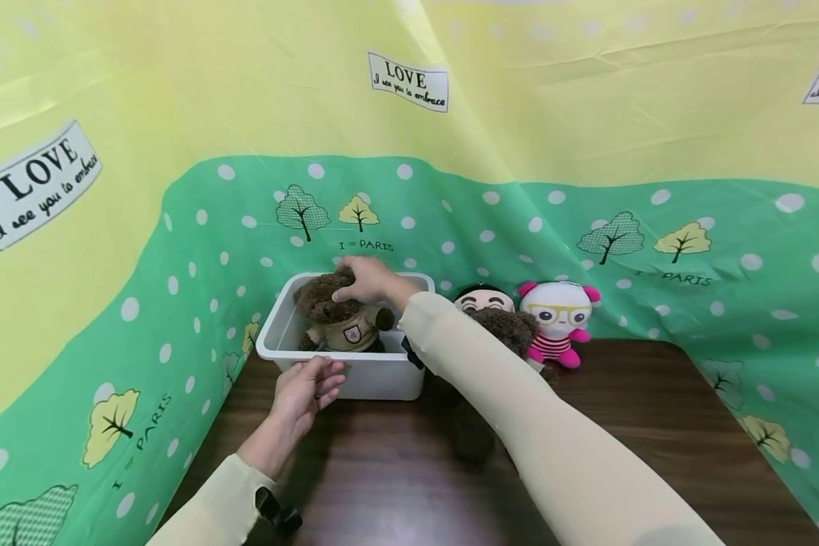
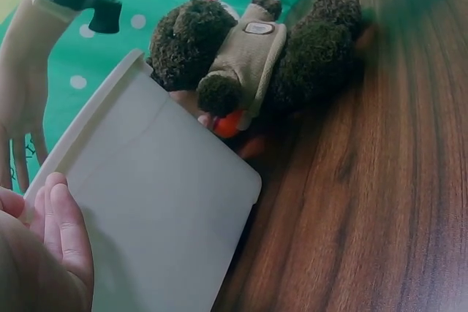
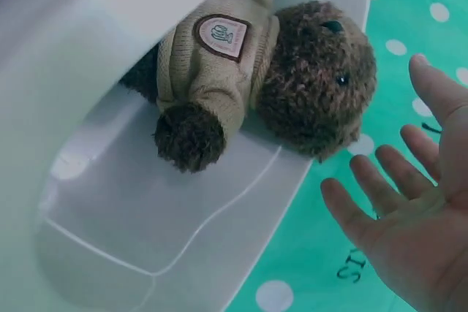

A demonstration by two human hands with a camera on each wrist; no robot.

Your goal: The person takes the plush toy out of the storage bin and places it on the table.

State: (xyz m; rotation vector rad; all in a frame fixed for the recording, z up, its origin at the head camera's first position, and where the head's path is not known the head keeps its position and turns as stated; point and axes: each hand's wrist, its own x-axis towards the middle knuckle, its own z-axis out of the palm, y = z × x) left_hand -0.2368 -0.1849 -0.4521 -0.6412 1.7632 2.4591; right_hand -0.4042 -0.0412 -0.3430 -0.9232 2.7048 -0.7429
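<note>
A brown teddy bear [image 1: 351,330] in a beige sweater with a badge sits inside a white plastic bin [image 1: 375,377]. My right hand [image 1: 371,280] is beside its head, over the bin's back rim. In the right wrist view that hand [image 3: 409,202] has its fingers spread, apart from the bear's head. My left hand [image 1: 303,394] is at the bin's front rim. The left wrist view shows its straight fingers [image 2: 69,228] against the bin's outer wall; whether its thumb hooks the rim is hard to see.
Right of the bin, a second brown teddy bear [image 2: 252,56] is partly behind my right arm. A dark-haired doll [image 1: 478,298] and a pink and white panda plush [image 1: 558,318] stand by the patterned cloth [image 1: 655,296]. Everything rests on a dark wooden table [image 1: 641,409].
</note>
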